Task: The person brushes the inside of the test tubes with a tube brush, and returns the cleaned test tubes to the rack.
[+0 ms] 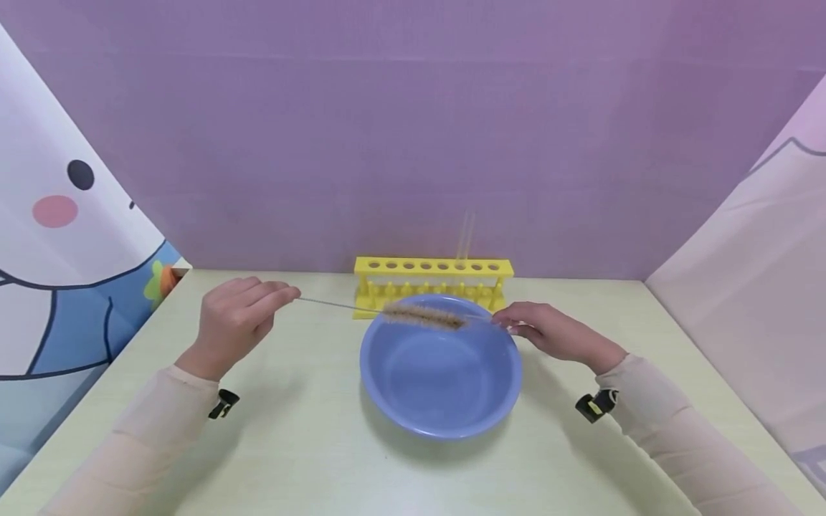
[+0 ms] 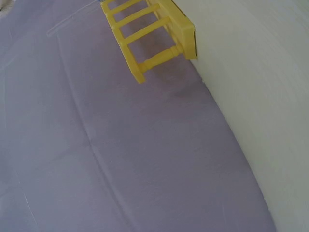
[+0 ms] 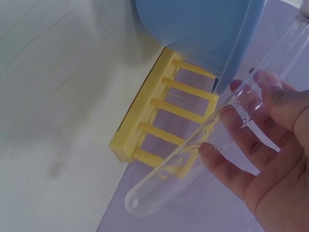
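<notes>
My left hand (image 1: 239, 315) pinches the thin wire handle of a test tube brush (image 1: 419, 315). The brush lies nearly level over the far part of a blue basin (image 1: 441, 432), its tan bristles pointing right. In my right hand (image 1: 548, 330) is a clear glass test tube (image 3: 152, 195), held between thumb and fingers with its rounded end tilted down in the right wrist view. Its mouth faces the brush, and the bristle tip is right at that mouth. Drops cling to the glass. The left wrist view misses the left hand.
A yellow test tube rack (image 1: 434, 273) stands behind the basin, against the purple backdrop (image 1: 413, 143). One clear test tube (image 1: 464, 240) stands upright in it, right of centre. Printed cloth (image 1: 77, 301) hangs at the left, and pale cloth (image 1: 748, 287) at the right.
</notes>
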Motion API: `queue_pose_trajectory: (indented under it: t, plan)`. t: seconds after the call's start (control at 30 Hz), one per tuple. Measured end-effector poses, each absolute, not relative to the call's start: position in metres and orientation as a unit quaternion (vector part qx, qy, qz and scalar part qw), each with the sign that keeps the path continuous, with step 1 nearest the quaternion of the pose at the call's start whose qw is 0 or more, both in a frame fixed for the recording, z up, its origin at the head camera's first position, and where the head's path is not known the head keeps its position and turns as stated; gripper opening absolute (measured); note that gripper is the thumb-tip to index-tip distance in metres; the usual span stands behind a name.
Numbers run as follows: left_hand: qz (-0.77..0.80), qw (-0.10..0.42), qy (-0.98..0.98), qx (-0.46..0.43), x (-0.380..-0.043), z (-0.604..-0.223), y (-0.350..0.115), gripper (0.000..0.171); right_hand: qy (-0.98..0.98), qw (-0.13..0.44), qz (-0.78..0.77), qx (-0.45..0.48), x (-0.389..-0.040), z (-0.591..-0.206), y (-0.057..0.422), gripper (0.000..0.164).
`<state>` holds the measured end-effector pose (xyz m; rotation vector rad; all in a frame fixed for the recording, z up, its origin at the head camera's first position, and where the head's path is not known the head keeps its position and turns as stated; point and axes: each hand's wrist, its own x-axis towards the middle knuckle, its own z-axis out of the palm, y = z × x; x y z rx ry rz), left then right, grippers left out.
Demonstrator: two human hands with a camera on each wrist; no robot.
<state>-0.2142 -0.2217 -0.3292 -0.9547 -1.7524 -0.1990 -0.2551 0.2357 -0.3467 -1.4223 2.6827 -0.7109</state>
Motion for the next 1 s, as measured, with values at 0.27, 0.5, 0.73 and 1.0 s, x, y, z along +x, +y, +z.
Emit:
queue_pose_trajectory:
  t: [0.27,0.5,0.73,1.0]
  plan:
    - [-0.068,0.576,-0.706,-0.406,-0.213,-0.325,-0.221,0.030,0.860,0.020,-0.224,-0.457,-0.252,-0.345,0.231,0.030]
    - [-0.066,0.639,-0.650,-0.406,-0.210,-0.315,-0.207,0.022,0.862,0.013,-0.220,-0.458,-0.253,-0.344,0.232,0.030]
    - [-0.014,0.694,-0.577,-0.429,-0.207,-0.306,-0.200,0.016,0.851,0.022,-0.224,-0.475,-0.255,-0.341,0.234,0.029]
    - [0.009,0.720,-0.540,-0.437,-0.206,-0.305,-0.196,0.016,0.840,0.051,-0.241,-0.483,-0.255,-0.343,0.237,0.029]
